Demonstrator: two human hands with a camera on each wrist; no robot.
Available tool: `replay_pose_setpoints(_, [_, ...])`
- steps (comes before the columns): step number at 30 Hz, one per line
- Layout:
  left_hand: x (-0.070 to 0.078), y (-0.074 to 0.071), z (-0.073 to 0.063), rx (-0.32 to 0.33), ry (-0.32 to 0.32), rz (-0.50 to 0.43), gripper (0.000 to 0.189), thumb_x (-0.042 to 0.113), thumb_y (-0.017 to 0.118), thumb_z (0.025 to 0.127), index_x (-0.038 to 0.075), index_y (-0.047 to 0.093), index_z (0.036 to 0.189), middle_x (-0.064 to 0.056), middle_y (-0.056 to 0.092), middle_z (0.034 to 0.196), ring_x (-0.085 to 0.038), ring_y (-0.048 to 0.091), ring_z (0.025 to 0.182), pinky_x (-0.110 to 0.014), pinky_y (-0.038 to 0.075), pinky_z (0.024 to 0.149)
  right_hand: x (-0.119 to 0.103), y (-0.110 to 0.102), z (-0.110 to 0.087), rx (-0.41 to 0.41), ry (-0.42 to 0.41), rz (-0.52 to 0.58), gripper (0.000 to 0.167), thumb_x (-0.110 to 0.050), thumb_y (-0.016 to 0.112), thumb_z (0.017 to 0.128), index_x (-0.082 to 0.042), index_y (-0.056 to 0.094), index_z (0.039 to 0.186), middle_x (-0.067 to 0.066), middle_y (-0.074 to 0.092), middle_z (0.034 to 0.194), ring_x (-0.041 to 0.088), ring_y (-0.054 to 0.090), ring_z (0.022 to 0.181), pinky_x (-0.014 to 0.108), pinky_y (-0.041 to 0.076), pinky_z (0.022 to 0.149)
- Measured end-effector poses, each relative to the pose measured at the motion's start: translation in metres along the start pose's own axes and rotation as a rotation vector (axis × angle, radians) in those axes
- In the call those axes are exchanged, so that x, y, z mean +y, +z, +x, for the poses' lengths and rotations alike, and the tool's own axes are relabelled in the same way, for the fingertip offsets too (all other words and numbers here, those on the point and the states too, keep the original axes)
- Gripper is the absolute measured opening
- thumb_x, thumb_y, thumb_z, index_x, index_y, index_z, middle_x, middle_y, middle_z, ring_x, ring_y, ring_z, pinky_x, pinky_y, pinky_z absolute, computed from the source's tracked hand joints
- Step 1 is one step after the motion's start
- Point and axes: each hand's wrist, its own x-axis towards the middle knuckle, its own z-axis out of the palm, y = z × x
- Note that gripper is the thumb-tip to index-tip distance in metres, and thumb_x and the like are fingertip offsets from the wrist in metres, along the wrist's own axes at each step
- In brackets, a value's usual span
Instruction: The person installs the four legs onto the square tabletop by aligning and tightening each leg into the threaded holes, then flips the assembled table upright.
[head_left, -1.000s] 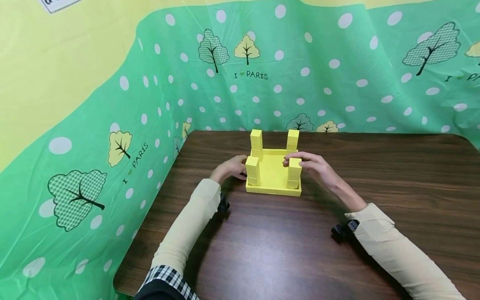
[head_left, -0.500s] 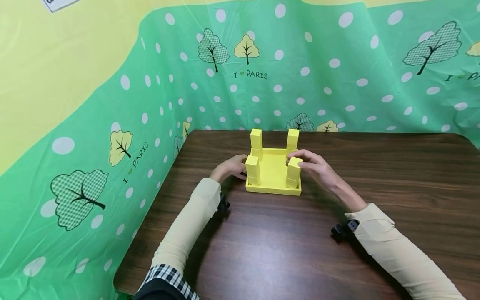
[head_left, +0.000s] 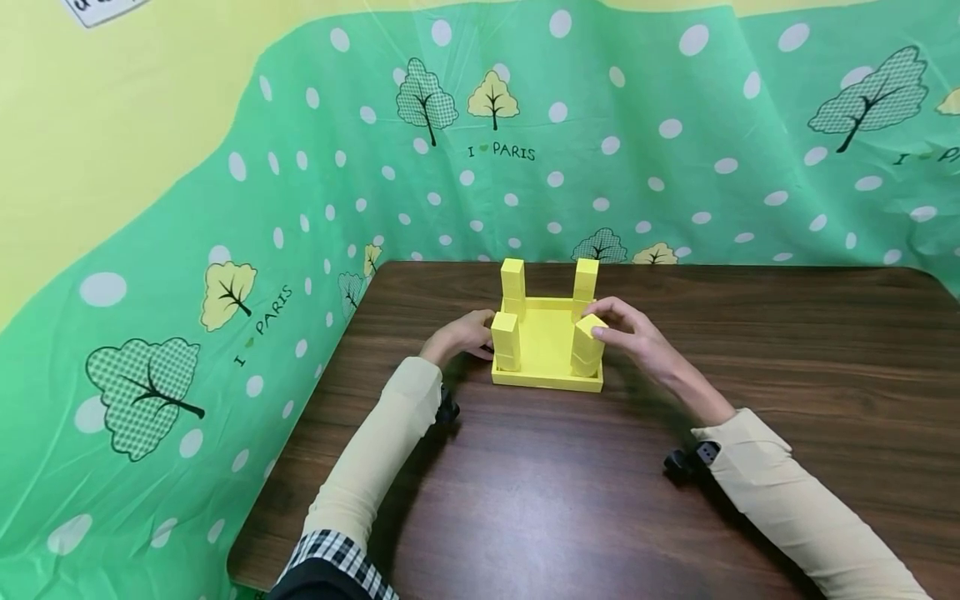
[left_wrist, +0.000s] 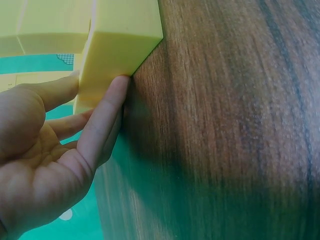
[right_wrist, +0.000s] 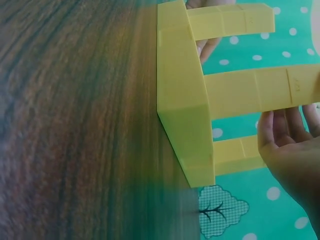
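Note:
A yellow tray with low walls (head_left: 546, 382) lies on the table, and a yellow post rises at each corner, seams dividing it into segments. At the tray's left side, my left hand (head_left: 463, 335) pinches the edge; the left wrist view shows thumb and fingers on either side of the tray's rim (left_wrist: 107, 65). My right hand (head_left: 633, 333) grips the upper part of the near right post (head_left: 587, 348), thumb in front and fingers behind. That post looks twisted and leans slightly. In the right wrist view, fingertips (right_wrist: 268, 125) touch its side, while its top runs out of frame.
Three other posts stand at the near left (head_left: 506, 342), far left (head_left: 513, 283) and far right (head_left: 586, 280). A dark wooden table (head_left: 525, 492) bears the tray. Green dotted cloth (head_left: 645, 150) hangs behind and along the left side.
The near right post has turned and its top shifted slightly to the right in my right hand, whose thumb has come in front of it. My left hand and the tray have stayed put.

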Motion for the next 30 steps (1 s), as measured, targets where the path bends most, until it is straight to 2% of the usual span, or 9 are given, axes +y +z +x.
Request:
replay_pose_setpoints(5, [-0.004, 0.0, 0.0, -0.001, 0.012, 0.012, 0.043, 0.007, 0.052, 0.098, 0.006, 0.04, 0.139, -0.013, 0.061, 0.097, -0.02, 0.064, 0.086, -0.033, 0.059, 0.077, 0.002, 0.003, -0.004, 0.04, 0.009, -0.056, 0.019, -0.009, 0.059, 0.094, -0.004, 0.054, 0.111, 0.004, 0.053, 0.113, 0.01, 0.055, 0.1, 0.018, 0.046, 0.086])
replay_pose_setpoints(12, [-0.008, 0.002, -0.001, -0.004, 0.016, 0.004, 0.043, 0.003, 0.051, 0.097, 0.005, 0.04, 0.139, -0.01, 0.058, 0.092, -0.018, 0.061, 0.083, -0.034, 0.058, 0.079, 0.003, 0.008, -0.008, 0.073, 0.012, -0.109, 0.027, -0.008, 0.064, 0.091, 0.004, 0.051, 0.111, 0.002, 0.054, 0.107, 0.011, 0.056, 0.091, 0.019, 0.048, 0.077])
replay_pose_setpoints(22, [-0.007, 0.002, -0.002, -0.002, 0.023, 0.008, 0.04, 0.006, 0.051, 0.098, 0.004, 0.04, 0.137, -0.01, 0.057, 0.092, -0.018, 0.061, 0.083, -0.033, 0.059, 0.078, -0.001, 0.01, -0.009, 0.116, 0.017, -0.225, 0.029, -0.012, 0.067, 0.09, 0.0, 0.051, 0.11, 0.002, 0.054, 0.105, 0.014, 0.054, 0.087, 0.02, 0.048, 0.072])
replay_pose_setpoints(30, [-0.004, 0.0, -0.002, -0.004, 0.02, 0.007, 0.043, 0.003, 0.05, 0.098, 0.005, 0.039, 0.139, -0.011, 0.058, 0.094, -0.019, 0.062, 0.084, -0.033, 0.059, 0.078, -0.001, 0.009, -0.007, 0.126, 0.009, -0.241, 0.029, -0.011, 0.068, 0.089, -0.001, 0.05, 0.11, 0.001, 0.054, 0.103, 0.013, 0.055, 0.086, 0.02, 0.048, 0.072])
